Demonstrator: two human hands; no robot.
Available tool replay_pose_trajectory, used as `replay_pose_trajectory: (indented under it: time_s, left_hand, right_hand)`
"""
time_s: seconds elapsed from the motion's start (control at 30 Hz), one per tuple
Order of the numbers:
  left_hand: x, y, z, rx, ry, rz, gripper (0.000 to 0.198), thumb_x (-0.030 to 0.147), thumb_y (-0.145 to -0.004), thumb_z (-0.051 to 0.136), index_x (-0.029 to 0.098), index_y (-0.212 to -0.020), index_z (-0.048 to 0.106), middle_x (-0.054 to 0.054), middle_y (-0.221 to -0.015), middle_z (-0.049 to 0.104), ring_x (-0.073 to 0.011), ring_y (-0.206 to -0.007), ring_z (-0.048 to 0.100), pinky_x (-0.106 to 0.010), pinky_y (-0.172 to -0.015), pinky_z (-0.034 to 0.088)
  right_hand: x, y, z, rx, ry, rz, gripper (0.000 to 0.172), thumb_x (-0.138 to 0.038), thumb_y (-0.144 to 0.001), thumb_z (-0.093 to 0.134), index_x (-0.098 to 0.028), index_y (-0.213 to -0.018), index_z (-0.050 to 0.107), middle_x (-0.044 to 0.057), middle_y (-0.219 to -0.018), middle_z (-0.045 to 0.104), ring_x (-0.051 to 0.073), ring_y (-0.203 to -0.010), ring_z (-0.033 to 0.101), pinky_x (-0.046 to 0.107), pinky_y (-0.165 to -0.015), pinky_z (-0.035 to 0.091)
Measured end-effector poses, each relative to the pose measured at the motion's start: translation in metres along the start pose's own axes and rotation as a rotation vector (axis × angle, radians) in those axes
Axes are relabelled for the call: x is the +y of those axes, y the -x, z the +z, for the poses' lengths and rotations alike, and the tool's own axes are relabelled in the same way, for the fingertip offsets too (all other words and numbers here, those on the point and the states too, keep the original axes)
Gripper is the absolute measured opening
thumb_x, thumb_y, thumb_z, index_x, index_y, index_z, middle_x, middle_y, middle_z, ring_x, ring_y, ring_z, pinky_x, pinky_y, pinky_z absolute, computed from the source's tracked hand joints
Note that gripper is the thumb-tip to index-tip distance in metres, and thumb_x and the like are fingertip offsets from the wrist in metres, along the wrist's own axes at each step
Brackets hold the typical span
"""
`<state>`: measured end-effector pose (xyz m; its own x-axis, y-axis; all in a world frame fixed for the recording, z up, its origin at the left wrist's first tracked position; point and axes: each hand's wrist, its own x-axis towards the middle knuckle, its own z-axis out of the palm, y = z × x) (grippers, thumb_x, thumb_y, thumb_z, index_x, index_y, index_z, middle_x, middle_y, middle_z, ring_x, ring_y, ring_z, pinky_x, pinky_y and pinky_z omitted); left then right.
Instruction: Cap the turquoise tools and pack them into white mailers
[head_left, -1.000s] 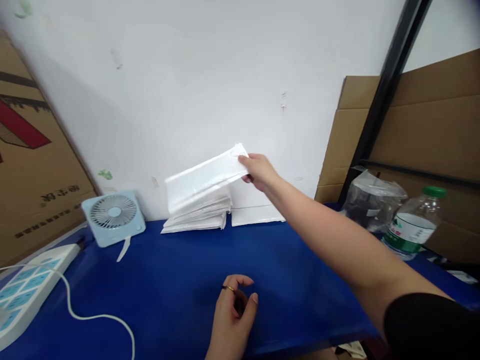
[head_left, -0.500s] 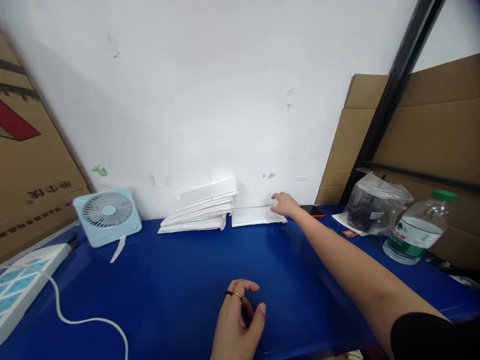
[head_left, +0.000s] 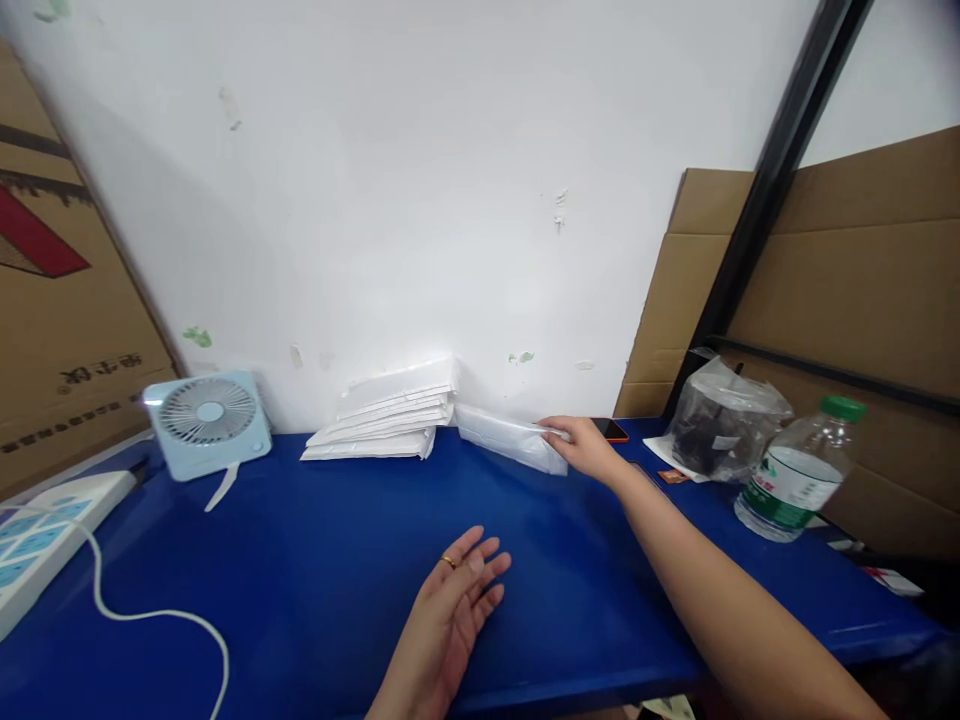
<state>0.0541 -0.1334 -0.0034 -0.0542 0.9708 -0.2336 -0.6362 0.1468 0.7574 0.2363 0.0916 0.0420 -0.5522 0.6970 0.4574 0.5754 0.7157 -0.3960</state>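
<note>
Between the fingers of my right hand (head_left: 589, 448) is the right end of a flat white plastic packet (head_left: 514, 440), tilted up from the table near the wall. Its left end lies close to a stack of similar white packets (head_left: 386, 415), which leans in a fanned pile against the wall. Nearer to me, my left hand (head_left: 461, 600) hovers over the blue tabletop (head_left: 330, 570) with its palm turned inward. The fingers of that hand are apart and hold nothing.
A light blue fan (head_left: 210, 420) and a white power strip (head_left: 52, 545) with a cable (head_left: 157, 613) are at the left. On the right are a phone (head_left: 611, 430), a bagged dark cup (head_left: 709, 430) and a green-capped bottle (head_left: 795, 480). Cardboard (head_left: 682, 290) stands behind.
My right hand has closed on the flat white packet and lifted its right end toward me. My left hand has opened from a curled pose. The view has shifted slightly.
</note>
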Motion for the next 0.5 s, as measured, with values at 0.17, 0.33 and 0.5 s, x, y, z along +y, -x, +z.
replay_pose_trajectory:
  time_s: [0.17, 0.33, 0.5]
  left_hand:
    - [-0.031, -0.012, 0.04, -0.186, 0.354, -0.174, 0.048, 0.031, -0.082, 0.055, 0.022, -0.128, 0.042, -0.01, -0.133, 0.047, -0.0221, -0.122, 0.044, -0.036, -0.103, 0.031]
    - [-0.031, -0.017, 0.054, -0.309, 0.613, 0.076, 0.054, 0.045, -0.08, 0.048, 0.025, -0.13, 0.043, -0.006, -0.129, 0.052, -0.0255, -0.128, 0.035, -0.041, -0.108, 0.025]
    - [0.004, -0.014, 0.05, -0.465, 0.562, 0.291, 0.066, 0.056, -0.077, 0.04, 0.02, -0.132, 0.041, -0.009, -0.134, 0.046, -0.0309, -0.131, 0.028, -0.049, -0.107, 0.022]
  right_hand:
    - [-0.038, 0.048, -0.033, -0.067, -0.67, 0.058, 0.025, -0.032, -0.079, 0.06, -0.018, -0.099, 0.067, 0.005, -0.092, 0.069, 0.019, -0.082, 0.061, 0.028, -0.072, 0.045]
    - [-0.076, 0.088, -0.03, -0.203, -1.193, 0.246, 0.026, -0.026, -0.074, 0.067, -0.016, -0.098, 0.066, 0.004, -0.084, 0.067, 0.014, -0.072, 0.06, 0.024, -0.066, 0.044]
    - [-0.094, 0.119, -0.016, -0.293, -1.511, 0.247, 0.058, -0.01, -0.059, 0.075, -0.018, -0.113, 0.057, 0.006, -0.103, 0.063, 0.016, -0.088, 0.058, 0.025, -0.074, 0.044]
